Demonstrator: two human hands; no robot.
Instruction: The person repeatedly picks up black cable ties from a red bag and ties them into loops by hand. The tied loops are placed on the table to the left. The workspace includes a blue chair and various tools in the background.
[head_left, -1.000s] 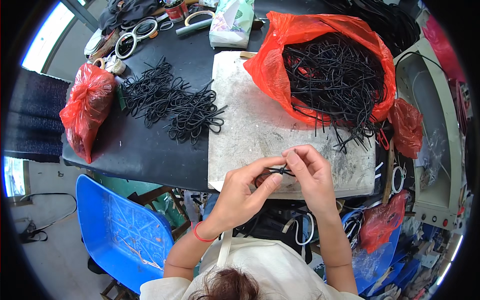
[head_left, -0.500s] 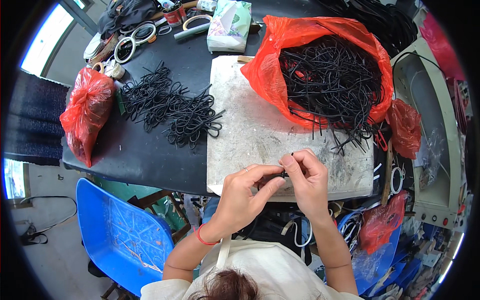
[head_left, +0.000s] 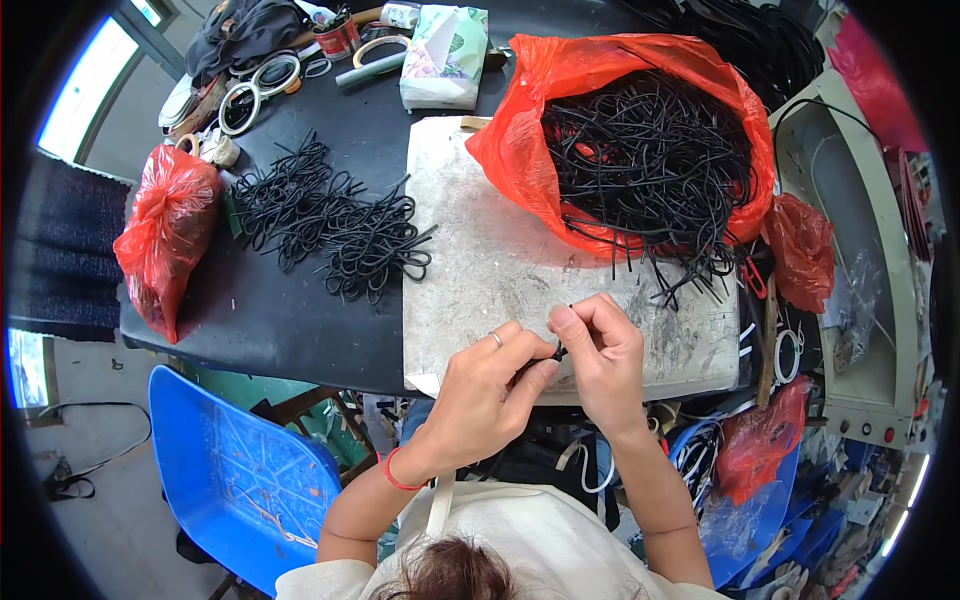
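Over the front edge of a stained pale board [head_left: 480,260], both of my hands pinch a short black cord [head_left: 559,353]. My left hand [head_left: 490,385] has thumb and index finger closed on one part of it. My right hand [head_left: 605,365] grips the other part between thumb and curled fingers, close to the left fingertips. Most of the cord is hidden inside the fingers, so a knot cannot be made out for sure. Beyond the hands, an open red plastic bag [head_left: 500,150] holds a tangle of loose black cords [head_left: 650,160], some spilling onto the board.
Left of the board lies a pile of looped black cords [head_left: 370,240], beside a tied red bag [head_left: 165,235]. Tape rolls [head_left: 240,108] and a tissue pack [head_left: 445,60] sit at the back. A blue plastic chair [head_left: 235,470] stands at lower left; a pale metal machine [head_left: 865,370] is at right.
Both hands still pinch the cord together, with the left fingers slightly more closed. The whole view has shifted a little, so the bench things appear slightly further left.
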